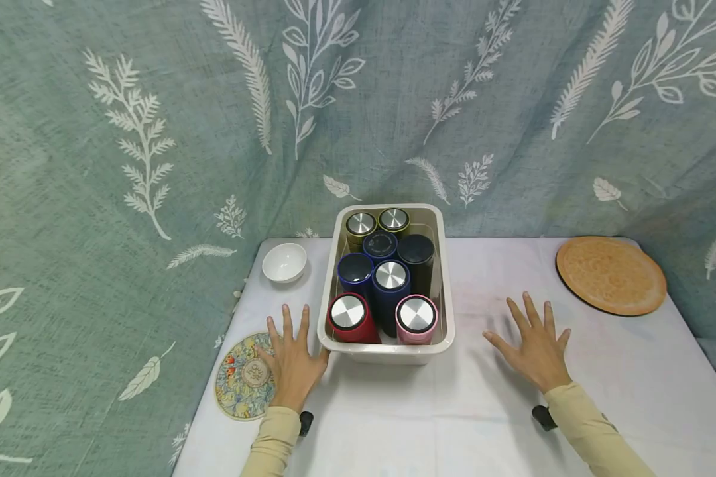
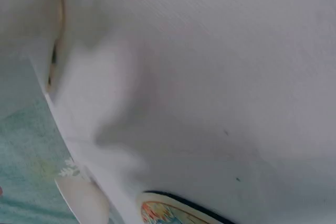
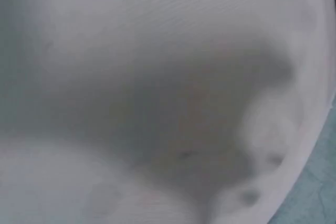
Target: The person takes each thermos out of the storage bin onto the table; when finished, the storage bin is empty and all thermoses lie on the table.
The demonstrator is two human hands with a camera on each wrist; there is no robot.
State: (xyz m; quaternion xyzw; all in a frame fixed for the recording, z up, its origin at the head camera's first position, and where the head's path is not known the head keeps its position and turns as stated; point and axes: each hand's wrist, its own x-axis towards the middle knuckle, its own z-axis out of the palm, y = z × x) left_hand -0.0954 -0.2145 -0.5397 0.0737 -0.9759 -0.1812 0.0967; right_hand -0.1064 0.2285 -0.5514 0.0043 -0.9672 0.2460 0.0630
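Observation:
In the head view my left hand (image 1: 296, 369) is spread with straight fingers, palm down, between a round patterned mat (image 1: 238, 387) and a cream plastic bin (image 1: 388, 356). Its fingers overlap the mat's right edge, and nothing is in its grasp. My right hand (image 1: 535, 351), likewise spread and holding nothing, is over the white table to the right of the bin. Several bottles stand upright in the bin, among them a red bottle (image 1: 353, 319), a pink bottle (image 1: 416, 318), a black bottle (image 1: 417, 255) and a dark blue bottle (image 1: 390, 291).
A small white bowl (image 1: 284, 262) sits at the table's back left. Toward the back right lies a round tan board (image 1: 611, 275) with a dark edge. Green leaf-print cloth (image 1: 394, 146) hangs behind the white-covered table (image 1: 394, 424). The left wrist view shows part of the mat (image 2: 163, 211).

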